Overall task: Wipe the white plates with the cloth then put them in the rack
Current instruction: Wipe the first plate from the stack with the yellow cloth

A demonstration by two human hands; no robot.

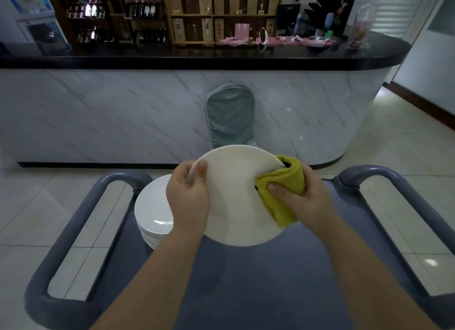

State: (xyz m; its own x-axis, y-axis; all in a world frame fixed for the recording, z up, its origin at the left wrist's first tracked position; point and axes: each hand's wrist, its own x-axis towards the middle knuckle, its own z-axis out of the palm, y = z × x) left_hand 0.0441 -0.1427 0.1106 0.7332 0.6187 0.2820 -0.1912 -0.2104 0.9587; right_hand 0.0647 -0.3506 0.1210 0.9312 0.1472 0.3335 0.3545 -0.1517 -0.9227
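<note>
Above the grey cart top (246, 285) I hold a white plate (234, 201) up and tilted towards me. My left hand (188, 196) grips its left rim, thumb on the near face and fingers curled behind. My right hand (307, 199) pinches the yellow cloth (283, 189), which is folded over the plate's right rim, with my thumb pressing it onto the near face. Both forearms reach in from the bottom edge.

Just behind my left wrist a stack of white plates (152, 211) sits on the cart, partly hidden by the hand. A looped grey handle (73, 231) bounds the cart on the left and another (403, 196) on the right.

Pale tiled floor (406, 157) lies all round, with open floor past the right handle. Straight ahead a covered chair (230, 115) stands against a marble-fronted counter (110, 113) with a black top (197, 57); shelves of bottles (142, 9) rise behind it.
</note>
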